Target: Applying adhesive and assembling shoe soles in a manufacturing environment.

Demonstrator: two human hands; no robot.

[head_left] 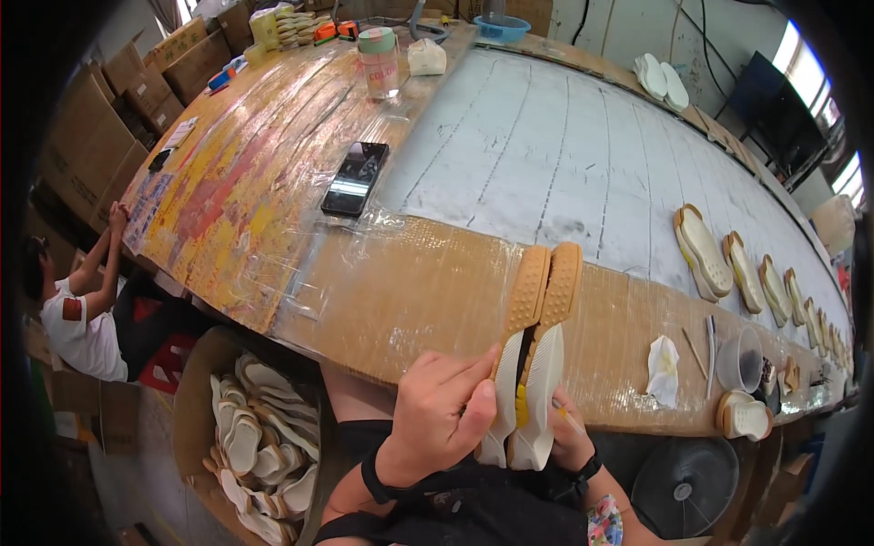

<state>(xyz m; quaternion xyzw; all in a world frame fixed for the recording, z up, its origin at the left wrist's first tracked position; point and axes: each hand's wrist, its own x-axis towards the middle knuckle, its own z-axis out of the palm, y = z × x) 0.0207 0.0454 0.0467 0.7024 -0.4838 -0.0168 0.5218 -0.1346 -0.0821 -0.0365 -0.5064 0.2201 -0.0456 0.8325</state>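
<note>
A pair of shoe soles, tan and studded at the far end and white and ribbed nearer me, stands side by side just in front of my body. My left hand grips the left sole's edge, thumb and fingers pressed against it. On the other side, my right hand closes around the right sole's lower part; most of its fingers are hidden behind it. Between the soles a dark gap shows, with a yellow patch on an inner side wall. A thin, yellowish-white sliver appears by my right fingers, too small to name.
A row of soles lines the table's right side. A carton of soles stands at lower left. Nearby are a phone, a bottle, a crumpled tissue, a plastic cup and a fan. Someone sits at far left.
</note>
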